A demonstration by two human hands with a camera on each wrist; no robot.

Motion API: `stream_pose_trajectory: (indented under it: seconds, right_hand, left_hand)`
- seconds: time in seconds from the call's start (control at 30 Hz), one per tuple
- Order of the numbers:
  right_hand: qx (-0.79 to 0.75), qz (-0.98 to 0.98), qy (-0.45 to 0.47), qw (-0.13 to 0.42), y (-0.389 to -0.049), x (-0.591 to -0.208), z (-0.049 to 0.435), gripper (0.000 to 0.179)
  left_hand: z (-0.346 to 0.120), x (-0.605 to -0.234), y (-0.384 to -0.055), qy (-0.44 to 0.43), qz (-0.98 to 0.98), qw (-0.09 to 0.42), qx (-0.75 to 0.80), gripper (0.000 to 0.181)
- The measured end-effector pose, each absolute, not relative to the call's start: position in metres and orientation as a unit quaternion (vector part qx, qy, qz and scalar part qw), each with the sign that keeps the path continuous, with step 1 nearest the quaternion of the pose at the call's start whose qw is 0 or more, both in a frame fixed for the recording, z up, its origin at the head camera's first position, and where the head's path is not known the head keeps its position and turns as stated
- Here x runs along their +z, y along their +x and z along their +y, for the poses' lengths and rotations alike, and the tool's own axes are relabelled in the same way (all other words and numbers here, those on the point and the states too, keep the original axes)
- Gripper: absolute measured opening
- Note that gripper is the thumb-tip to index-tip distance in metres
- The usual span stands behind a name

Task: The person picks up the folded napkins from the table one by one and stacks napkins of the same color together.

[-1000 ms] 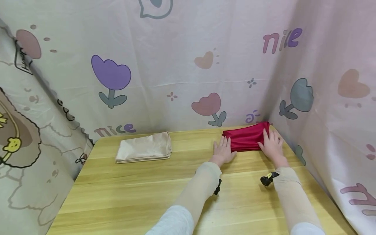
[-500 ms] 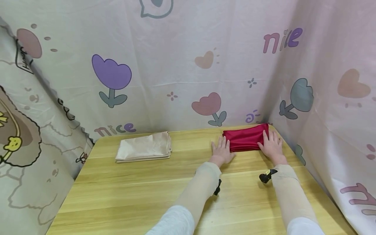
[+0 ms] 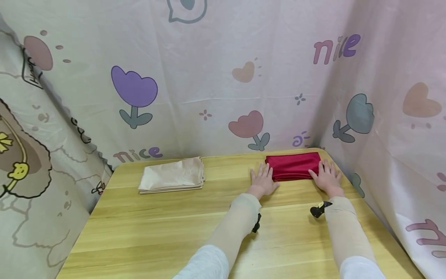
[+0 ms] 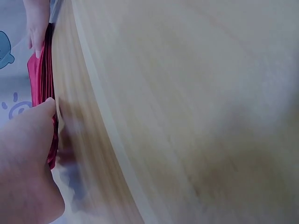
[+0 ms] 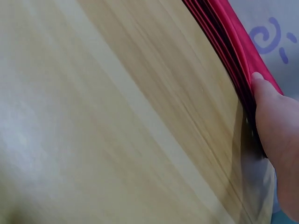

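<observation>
A red satiny cloth point(image 3: 294, 166), folded into a flat rectangle, lies near the table's back right corner. Its stacked layers show along the front edge in both wrist views. My left hand point(image 3: 262, 182) rests at the cloth's left end, fingers spread and touching its edge. At the opposite end, my right hand point(image 3: 327, 179) has its fingers extended beside the right edge, and the thumb point(image 5: 261, 84) touches the cloth. Neither hand grips it. Further left lies a beige folded cloth point(image 3: 172, 175), also a flat layered rectangle, with no hand near it.
The wooden table point(image 3: 156, 232) spreads out in front of both cloths. A printed curtain point(image 3: 195, 77) hangs right behind the table's back edge and along its sides. A small black camera point(image 3: 318, 210) is strapped at the right wrist.
The red cloth's raised back right corner has come down, and its top looks flatter. My right hand has shifted slightly right, off the cloth's top toward its edge. The left hand barely moves.
</observation>
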State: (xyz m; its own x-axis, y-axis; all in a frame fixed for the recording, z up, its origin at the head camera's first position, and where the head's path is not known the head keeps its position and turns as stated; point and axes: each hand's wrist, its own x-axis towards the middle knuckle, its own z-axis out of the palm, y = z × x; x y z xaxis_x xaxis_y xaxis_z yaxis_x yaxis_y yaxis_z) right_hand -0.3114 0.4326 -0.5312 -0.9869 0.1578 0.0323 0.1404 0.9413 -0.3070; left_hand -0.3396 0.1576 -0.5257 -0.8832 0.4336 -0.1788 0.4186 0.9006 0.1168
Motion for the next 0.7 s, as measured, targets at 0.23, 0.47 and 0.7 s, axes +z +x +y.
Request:
stream_pose_trajectory:
  seconds: [0.23,0.47,0.7]
  right_hand:
    - [0.142,-0.986,-0.078,0.032,-0.306,-0.530,0.443,0.087]
    - [0.147,-0.985,-0.075,0.043,-0.294,-0.524,0.449,0.087]
    - [0.153,-0.984,-0.070,0.053,-0.285,-0.518,0.451,0.087]
  left_hand:
    - [0.149,-0.524,-0.339,0.241,0.966,0.090,0.036,0.074]
    - [0.143,-0.522,-0.336,0.265,0.959,0.090,0.052,0.071]
    - [0.138,-0.520,-0.330,0.276,0.957,0.070,0.056,0.069]
